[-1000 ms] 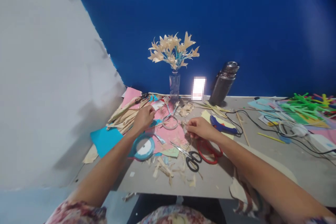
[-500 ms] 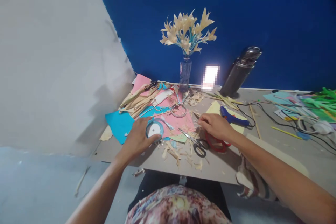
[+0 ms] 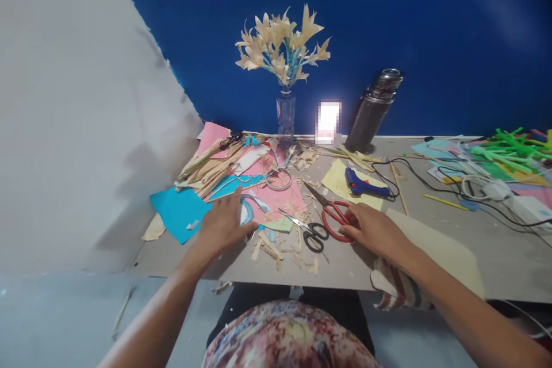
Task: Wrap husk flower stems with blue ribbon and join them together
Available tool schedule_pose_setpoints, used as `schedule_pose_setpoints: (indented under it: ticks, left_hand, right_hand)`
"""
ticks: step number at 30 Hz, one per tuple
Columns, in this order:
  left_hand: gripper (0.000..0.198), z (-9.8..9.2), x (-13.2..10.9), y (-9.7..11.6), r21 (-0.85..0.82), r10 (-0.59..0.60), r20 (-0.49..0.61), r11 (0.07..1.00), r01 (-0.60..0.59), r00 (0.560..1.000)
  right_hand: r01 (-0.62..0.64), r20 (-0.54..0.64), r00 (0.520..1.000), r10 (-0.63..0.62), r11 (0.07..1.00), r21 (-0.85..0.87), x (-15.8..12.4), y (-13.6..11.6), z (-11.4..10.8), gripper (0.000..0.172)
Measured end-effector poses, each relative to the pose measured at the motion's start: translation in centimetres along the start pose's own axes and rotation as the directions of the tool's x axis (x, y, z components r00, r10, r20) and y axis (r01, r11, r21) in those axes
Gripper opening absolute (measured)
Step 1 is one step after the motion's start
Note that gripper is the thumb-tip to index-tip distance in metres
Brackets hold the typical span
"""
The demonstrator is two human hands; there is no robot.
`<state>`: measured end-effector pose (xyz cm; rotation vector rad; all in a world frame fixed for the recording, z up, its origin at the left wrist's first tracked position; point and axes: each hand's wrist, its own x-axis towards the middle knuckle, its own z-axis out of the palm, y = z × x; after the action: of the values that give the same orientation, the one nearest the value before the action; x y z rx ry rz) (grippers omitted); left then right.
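My left hand (image 3: 222,223) rests with fingers stretched out beside a roll of pale blue tape (image 3: 247,213), partly covering it. Red-handled scissors (image 3: 332,215) lie under the curled fingers of my right hand (image 3: 373,227), which pinch the edge of the handle loop; their dark blades point away to the left. Just left of these, small scissors with black handles (image 3: 314,237) lie on the table. Pink paper (image 3: 287,198) and a second ring-shaped tape roll (image 3: 278,180) are a little farther back. Dry husk scraps (image 3: 271,253) are scattered between my hands.
Behind stand a glass bottle (image 3: 286,118) of husk flowers (image 3: 282,43) and a tilted dark flask (image 3: 373,112). A blue glue gun (image 3: 366,185) lies on yellow paper, its cord running right. Dry husks (image 3: 215,169) are piled at left, green pipe cleaners (image 3: 504,146) at right.
My right hand has moved down and right onto the red scissors' handle, and their blades now show. My left hand has shifted over more of the tape roll. The view has turned slightly right.
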<state>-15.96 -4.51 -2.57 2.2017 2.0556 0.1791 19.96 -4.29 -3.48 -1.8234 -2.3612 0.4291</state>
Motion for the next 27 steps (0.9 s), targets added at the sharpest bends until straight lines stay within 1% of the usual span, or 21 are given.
schedule_pose_setpoints:
  ticks: [2, 5, 7, 8, 9, 10, 11, 12, 13, 14, 15, 16, 17, 19, 21, 23, 25, 26, 27]
  left_hand:
    - [0.079, -0.3, 0.1, 0.2, -0.073, -0.031, -0.017, 0.997, 0.03, 0.999]
    - [0.074, -1.3, 0.4, -0.4, -0.299, -0.074, -0.108, 0.953, 0.039, 0.991]
    - [0.073, -2.3, 0.4, -1.2, -0.477, -0.143, -0.152, 0.877, 0.054, 0.978]
    - [0.072, -2.8, 0.3, -1.5, -0.565, -0.183, -0.143, 0.822, 0.071, 0.973]
    - [0.071, -3.3, 0.2, -1.7, -0.655, -0.206, -0.098, 0.75, 0.093, 0.974]
    - [0.07, -3.8, 0.0, -1.8, -0.746, -0.212, -0.022, 0.654, 0.125, 0.977]
    - [0.07, -4.1, -0.3, -1.7, -0.83, -0.201, 0.071, 0.532, 0.17, 0.977]
    - [0.07, -4.4, -0.6, -1.4, -0.894, -0.17, 0.175, 0.385, 0.228, 0.97]
    - [0.071, -4.5, -0.9, -1.0, -0.929, -0.133, 0.267, 0.226, 0.292, 0.954]
    - [0.071, -4.5, -1.3, -0.6, -0.936, -0.097, 0.337, 0.072, 0.345, 0.936]
    - [0.072, -4.3, -1.6, -0.1, -0.924, -0.067, 0.381, -0.064, 0.377, 0.922]
    - [0.07, -4.1, -1.9, 0.3, -0.904, -0.046, 0.404, -0.175, 0.391, 0.914]
    - [0.067, -3.7, -2.2, 0.7, -0.876, -0.021, 0.424, -0.264, 0.404, 0.905]
    - [0.061, -2.8, -2.7, 1.3, -0.8, 0.049, 0.474, -0.394, 0.453, 0.879]
    - [0.056, -1.9, -3.1, 1.7, -0.707, 0.132, 0.529, -0.477, 0.522, 0.838]
    - [0.054, -1.1, -3.5, 2.1, -0.651, 0.197, 0.549, -0.509, 0.563, 0.812]
    - [0.053, -0.6, -3.7, 2.6, -0.643, 0.253, 0.541, -0.49, 0.589, 0.802]
    - [0.053, -0.4, -3.8, 3.0, -0.657, 0.276, 0.53, -0.465, 0.594, 0.802]
    - [0.052, -0.3, -3.8, 3.3, -0.681, 0.292, 0.515, -0.432, 0.591, 0.806]
  right_hand:
    - [0.001, 0.016, 1.0, -0.001, 1.0, 0.003, 0.4, 0.1, 0.4, 0.012]
    - [-0.026, 0.046, 0.999, 0.025, 0.999, 0.034, 0.7, 0.3, 0.5, 0.012]
    - [-0.028, 0.053, 0.998, 0.025, 0.999, 0.043, 0.6, 0.0, 0.2, 0.013]
    - [-0.026, 0.041, 0.999, 0.024, 0.999, 0.037, 0.6, -0.3, 0.0, 0.014]
    - [-0.017, 0.025, 1.0, 0.017, 0.999, 0.027, 0.5, -0.7, -0.2, 0.015]
    - [-0.001, 0.012, 1.0, 0.001, 1.0, 0.017, 0.5, -1.3, -0.4, 0.017]
    - [0.025, 0.004, 1.0, -0.025, 1.0, 0.008, 0.5, -1.8, -0.5, 0.019]
    - [0.054, 0.0, 0.999, -0.054, 0.999, -0.001, 0.5, -2.4, -0.6, 0.022]
    - [0.078, -0.004, 0.997, -0.078, 0.997, -0.013, 0.6, -2.8, -0.7, 0.024]
    - [0.088, -0.01, 0.996, -0.088, 0.996, -0.035, 0.7, -3.1, -0.7, 0.024]
    - [0.082, -0.014, 0.996, -0.083, 0.995, -0.066, 0.9, -3.2, -0.7, 0.022]
    - [0.059, -0.016, 0.998, -0.061, 0.993, -0.102, 1.0, -3.0, -0.6, 0.02]
    - [0.033, -0.006, 0.999, -0.034, 0.99, -0.136, 1.2, -2.7, -0.5, 0.018]
    - [0.001, 0.048, 0.999, 0.007, 0.985, -0.171, 1.3, -1.6, -0.1, 0.014]
    - [-0.007, 0.093, 0.995, 0.023, 0.986, -0.166, 1.3, -0.7, 0.1, 0.013]
    - [-0.015, 0.076, 0.997, 0.027, 0.987, -0.162, 1.0, -0.6, 0.0, 0.013]
    - [-0.015, 0.011, 1.0, 0.017, 0.992, -0.128, 0.8, -1.5, -0.5, 0.015]
    - [-0.003, -0.019, 1.0, 0.002, 0.997, -0.078, 0.8, -2.3, -0.8, 0.016]
    - [0.025, -0.033, 0.999, -0.024, 1.0, 0.013, 0.8, -3.3, -1.1, 0.017]
